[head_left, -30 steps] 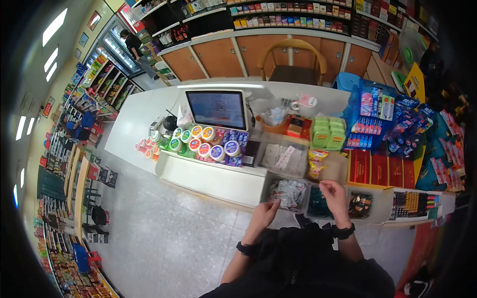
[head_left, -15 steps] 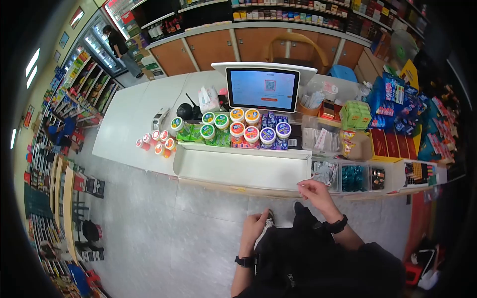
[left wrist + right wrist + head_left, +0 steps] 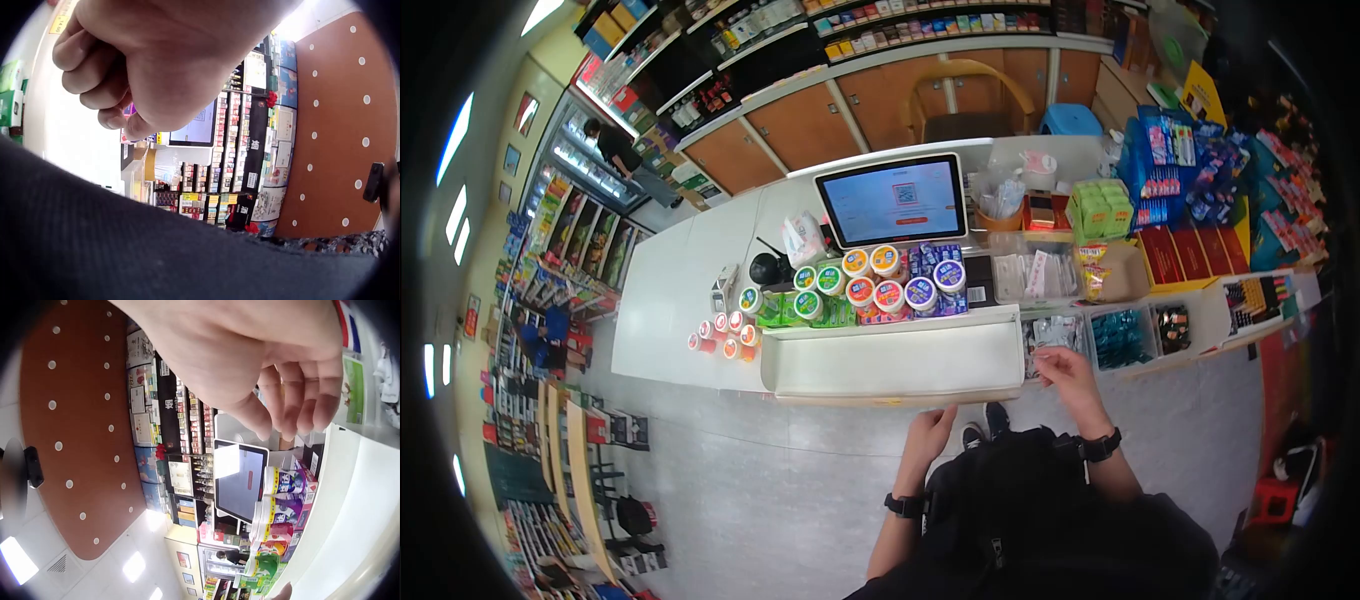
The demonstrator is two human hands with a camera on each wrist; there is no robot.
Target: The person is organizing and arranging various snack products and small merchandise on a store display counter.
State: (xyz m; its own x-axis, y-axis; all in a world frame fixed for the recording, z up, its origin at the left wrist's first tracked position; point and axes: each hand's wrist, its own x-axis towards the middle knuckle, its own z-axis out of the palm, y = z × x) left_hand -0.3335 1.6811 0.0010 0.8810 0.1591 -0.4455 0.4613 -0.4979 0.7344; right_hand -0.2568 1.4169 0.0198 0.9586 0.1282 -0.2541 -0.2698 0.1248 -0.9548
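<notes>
My left hand (image 3: pixel 928 437) hovers in front of the counter edge, below a long white tray (image 3: pixel 895 362). Its fingers curl loosely toward the palm with nothing visible in them, as the left wrist view shows. To its right, my right hand (image 3: pixel 1072 380) is raised at the front of a bin of silvery packets (image 3: pixel 1055 332), overlapping it in the head view. The right fingers bend loosely, with no object between them and the thumb. Behind the tray stand several round tubs with white lids (image 3: pixel 888 296), in green, orange, red and purple.
A lit touchscreen (image 3: pixel 890 200) stands behind the tubs. Right of the tray are bins of teal packets (image 3: pixel 1122 340) and dark wrapped pieces (image 3: pixel 1173 326). Small pink-lidded cups (image 3: pixel 706 327) sit at left. A wooden chair (image 3: pixel 968 122) and a person (image 3: pixel 622 155) are beyond the counter.
Both hands have left the bins at right; the right hand is now at the silvery packets, the left before the tray. The head view has shifted, bringing the whole tray into sight.
</notes>
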